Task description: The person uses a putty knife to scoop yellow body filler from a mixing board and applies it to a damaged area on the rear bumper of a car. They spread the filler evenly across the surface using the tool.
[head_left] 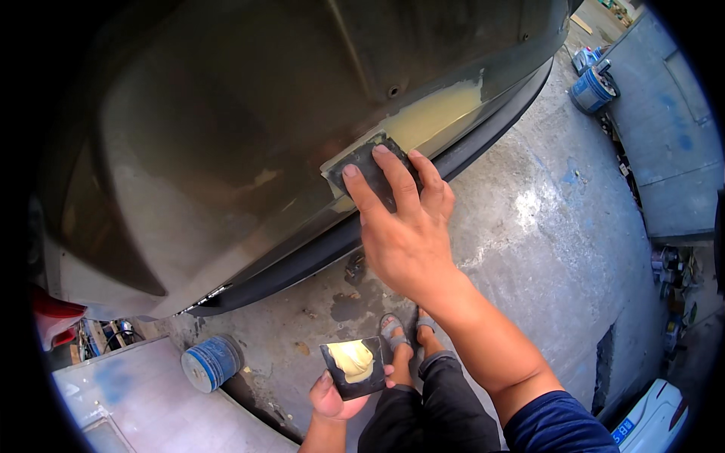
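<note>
Head view. Right hand [404, 226]: fingers extended flat, a dark spreader [368, 167] pressed against the grey car body panel [226, 136], at the edge of a yellow filler patch [434, 113]. Left hand [332, 396]: closed around a dark square board [355, 368] carrying a filler dab [355, 359], low above the concrete floor [544, 226]. Blue-striped can [213, 361] noted nearby.

- Right hand [408, 226]: bare, forearm uncovered, with a dark blue sleeve ending above the elbow.
- Left hand [332, 396]: bare, no glove or watch.
- Dark trousers with cuffs turned up at the ankles.
- Grey strapped sandals [404, 332] on both feet.
</note>
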Motion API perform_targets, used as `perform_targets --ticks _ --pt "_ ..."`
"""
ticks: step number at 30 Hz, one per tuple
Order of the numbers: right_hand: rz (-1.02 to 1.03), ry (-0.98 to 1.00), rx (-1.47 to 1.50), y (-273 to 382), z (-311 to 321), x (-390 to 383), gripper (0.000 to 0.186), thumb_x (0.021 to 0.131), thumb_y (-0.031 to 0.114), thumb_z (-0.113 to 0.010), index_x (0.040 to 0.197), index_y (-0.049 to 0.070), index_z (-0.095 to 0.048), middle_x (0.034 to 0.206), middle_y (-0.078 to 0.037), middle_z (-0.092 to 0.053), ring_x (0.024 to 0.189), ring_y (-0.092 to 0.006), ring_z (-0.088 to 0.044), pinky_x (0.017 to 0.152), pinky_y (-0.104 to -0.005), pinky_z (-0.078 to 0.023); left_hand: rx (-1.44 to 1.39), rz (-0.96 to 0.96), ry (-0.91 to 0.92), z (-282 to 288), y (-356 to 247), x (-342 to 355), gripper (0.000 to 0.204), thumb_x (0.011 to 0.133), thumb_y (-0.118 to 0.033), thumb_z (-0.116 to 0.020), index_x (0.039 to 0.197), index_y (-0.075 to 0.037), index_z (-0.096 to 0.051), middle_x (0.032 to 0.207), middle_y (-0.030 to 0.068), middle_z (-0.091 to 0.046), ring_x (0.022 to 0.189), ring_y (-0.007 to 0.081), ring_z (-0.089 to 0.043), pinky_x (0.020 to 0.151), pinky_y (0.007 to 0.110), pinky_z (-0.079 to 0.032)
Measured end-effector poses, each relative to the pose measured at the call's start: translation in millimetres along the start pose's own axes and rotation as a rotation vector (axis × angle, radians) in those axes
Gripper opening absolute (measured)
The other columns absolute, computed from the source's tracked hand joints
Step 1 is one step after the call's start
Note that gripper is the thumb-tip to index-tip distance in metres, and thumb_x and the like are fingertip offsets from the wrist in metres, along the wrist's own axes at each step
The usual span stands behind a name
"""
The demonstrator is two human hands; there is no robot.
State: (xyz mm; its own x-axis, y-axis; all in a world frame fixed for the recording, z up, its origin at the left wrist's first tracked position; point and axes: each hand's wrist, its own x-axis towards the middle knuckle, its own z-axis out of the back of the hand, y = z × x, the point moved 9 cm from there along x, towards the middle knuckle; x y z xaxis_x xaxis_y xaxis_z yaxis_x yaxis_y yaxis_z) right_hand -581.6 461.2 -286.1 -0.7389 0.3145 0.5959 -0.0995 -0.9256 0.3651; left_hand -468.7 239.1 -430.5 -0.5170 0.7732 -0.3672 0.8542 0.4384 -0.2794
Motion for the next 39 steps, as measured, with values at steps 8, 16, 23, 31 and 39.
perform_targets --ticks 8,16,23,31,39 --pt "-0.017 0.002 0.009 5.8 10.4 6.2 0.056 0.067 0.002 -0.066 0.121 0.017 -0.062 0.134 -0.012 -0.050 0.122 -0.0396 -0.041 0.096 -0.0483 -0.032 0.004 0.003 -0.034 6.5 0.5 -2.9 0.072 0.088 -0.049 -0.059 0.143 -0.007 -0.040 0.141 0.0173 -0.048 0.118 0.0529 -0.051 0.091 0.071 -0.041" --pt "-0.020 0.072 -0.017 5.9 -1.3 -8.8 0.057 0.068 0.003 -0.067 0.123 0.017 -0.061 0.135 -0.012 -0.049 0.122 -0.0393 -0.041 0.094 -0.0479 -0.033 0.006 0.013 -0.034 8.4 -0.5 -2.6 0.072 0.088 -0.050 -0.059 0.143 -0.007 -0.040 0.141 0.0172 -0.048 0.118 0.0532 -0.051 0.091 0.071 -0.042" --pt "0.012 0.094 -0.039 3.0 -6.5 -23.9 0.052 0.072 0.009 -0.063 0.124 0.014 -0.060 0.136 -0.013 -0.046 0.121 -0.0394 -0.040 0.090 -0.0471 -0.031 0.012 0.018 -0.022 4.7 -2.6 -1.3 0.071 0.088 -0.049 -0.059 0.143 -0.008 -0.041 0.141 0.0162 -0.049 0.118 0.0533 -0.051 0.091 0.071 -0.042" --pt "-0.023 0.097 -0.018 -2.9 4.5 -34.3 0.053 0.070 0.009 -0.065 0.123 0.014 -0.061 0.135 -0.013 -0.047 0.122 -0.0392 -0.040 0.092 -0.0480 -0.032 0.019 0.032 0.015 2.4 -2.1 0.4 0.069 0.089 -0.049 -0.058 0.143 -0.009 -0.042 0.141 0.0158 -0.049 0.118 0.0529 -0.051 0.092 0.070 -0.042" --pt "-0.040 0.035 -0.027 -19.7 21.1 0.1 0.057 0.070 0.005 -0.068 0.125 0.017 -0.060 0.135 -0.012 -0.047 0.124 -0.0400 -0.041 0.099 -0.0493 -0.035 0.010 0.041 0.015 -1.5 -2.8 1.4 0.070 0.088 -0.049 -0.059 0.142 -0.008 -0.042 0.140 0.0159 -0.050 0.118 0.0523 -0.051 0.092 0.070 -0.041"
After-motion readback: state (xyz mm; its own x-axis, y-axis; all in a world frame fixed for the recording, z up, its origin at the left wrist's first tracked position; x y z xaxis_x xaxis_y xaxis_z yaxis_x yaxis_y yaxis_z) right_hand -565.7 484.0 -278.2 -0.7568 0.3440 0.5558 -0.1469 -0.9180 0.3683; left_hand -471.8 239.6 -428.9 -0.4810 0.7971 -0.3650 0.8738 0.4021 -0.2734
